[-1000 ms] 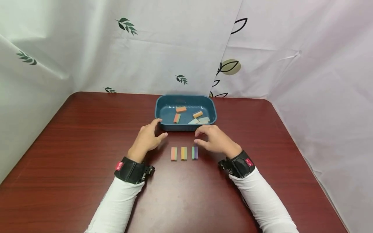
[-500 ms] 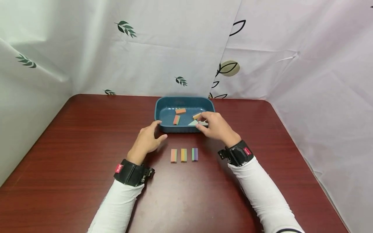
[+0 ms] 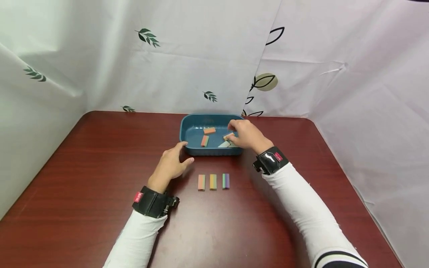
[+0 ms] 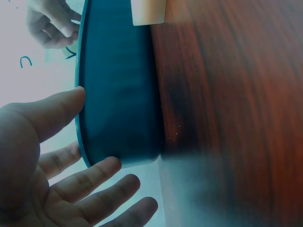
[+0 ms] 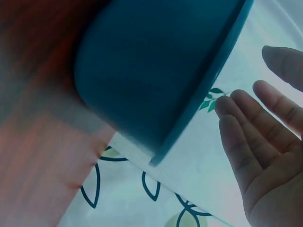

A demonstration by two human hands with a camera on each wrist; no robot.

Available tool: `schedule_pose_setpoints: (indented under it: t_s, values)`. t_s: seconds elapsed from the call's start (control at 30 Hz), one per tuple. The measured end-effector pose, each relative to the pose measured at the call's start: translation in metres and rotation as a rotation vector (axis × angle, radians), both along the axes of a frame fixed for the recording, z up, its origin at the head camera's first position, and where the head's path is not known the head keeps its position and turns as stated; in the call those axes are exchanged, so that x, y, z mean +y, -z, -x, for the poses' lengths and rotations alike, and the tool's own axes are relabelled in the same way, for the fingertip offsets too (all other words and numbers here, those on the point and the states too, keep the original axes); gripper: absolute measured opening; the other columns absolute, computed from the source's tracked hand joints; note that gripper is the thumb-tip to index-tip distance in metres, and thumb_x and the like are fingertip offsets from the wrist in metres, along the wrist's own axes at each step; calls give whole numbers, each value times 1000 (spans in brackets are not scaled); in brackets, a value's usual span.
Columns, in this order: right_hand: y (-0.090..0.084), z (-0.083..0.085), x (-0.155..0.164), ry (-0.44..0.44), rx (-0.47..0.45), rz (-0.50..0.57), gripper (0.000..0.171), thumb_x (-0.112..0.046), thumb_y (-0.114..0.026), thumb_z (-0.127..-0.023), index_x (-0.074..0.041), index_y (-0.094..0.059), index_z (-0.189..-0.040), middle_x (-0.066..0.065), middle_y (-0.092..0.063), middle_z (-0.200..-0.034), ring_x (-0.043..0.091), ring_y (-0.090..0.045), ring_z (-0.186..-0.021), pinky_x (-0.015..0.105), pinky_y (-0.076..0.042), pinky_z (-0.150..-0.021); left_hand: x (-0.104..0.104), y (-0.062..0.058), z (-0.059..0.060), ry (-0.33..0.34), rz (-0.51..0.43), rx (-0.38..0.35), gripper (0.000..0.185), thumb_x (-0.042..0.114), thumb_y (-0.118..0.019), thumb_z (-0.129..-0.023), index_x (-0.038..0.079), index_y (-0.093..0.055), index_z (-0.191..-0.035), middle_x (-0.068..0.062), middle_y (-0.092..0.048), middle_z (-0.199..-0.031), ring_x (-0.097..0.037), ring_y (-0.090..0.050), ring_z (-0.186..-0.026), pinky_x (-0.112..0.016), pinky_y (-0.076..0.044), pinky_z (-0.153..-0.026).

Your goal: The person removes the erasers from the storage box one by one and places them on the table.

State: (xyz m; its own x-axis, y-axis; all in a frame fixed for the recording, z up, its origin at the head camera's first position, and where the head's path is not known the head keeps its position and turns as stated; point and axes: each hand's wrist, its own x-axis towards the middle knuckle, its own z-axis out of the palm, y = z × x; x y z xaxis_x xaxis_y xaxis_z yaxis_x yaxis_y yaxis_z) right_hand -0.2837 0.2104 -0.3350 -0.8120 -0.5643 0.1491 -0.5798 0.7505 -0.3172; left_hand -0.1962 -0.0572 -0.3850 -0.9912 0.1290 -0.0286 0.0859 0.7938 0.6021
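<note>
A blue basin (image 3: 211,152) stands at the back of the table. My left hand (image 3: 169,163) is spread at its near left corner; the left wrist view shows the fingertips (image 4: 79,94) at the rim. Over the basin's right side reaches my right hand (image 3: 249,137), thumb and fingers apart around a small yellow-and-purple block (image 3: 228,136). In the right wrist view the fingers (image 5: 232,142) hold nothing visible. Also in the basin are an orange block (image 3: 209,130), a pink-and-green block (image 3: 205,140) and pale pieces (image 3: 223,144), partly hidden by the right hand.
Before the basin, three small striped blocks lie in a row: pink-green (image 3: 201,182), yellow-green (image 3: 213,182) and green-purple (image 3: 226,181). A white leaf-printed curtain (image 3: 181,67) hangs behind the dark red table (image 3: 100,156).
My right hand has moved from the basin's front side up and over its right part, above the blocks inside. The left hand has kept its place at the corner.
</note>
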Motion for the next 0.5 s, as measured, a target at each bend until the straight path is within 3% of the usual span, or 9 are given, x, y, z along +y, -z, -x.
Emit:
schedule_pose_setpoints:
  t_s: [0.33,0.5]
  values:
    - [-10,30,-12,21,-70,-175,25,-21,-68,-92,-1,-62,-106,14,-63,-98,25,-58,-83,40,-49,-74,-2,-1,-1,4,-10,12,66,30,-65,-94,11,-36,-149,-24,-43,-145,-43,-37,-133,-59,-35,-104]
    - [-11,41,-21,76,-171,-292,33,-24,-69,-92,-3,-62,-115,13,-61,-109,26,-58,-91,40,-50,-75,-2,0,-1,9,-13,16,65,29,-66,-94,10,-36,-149,-24,-43,-144,-42,-39,-132,-58,-36,-103]
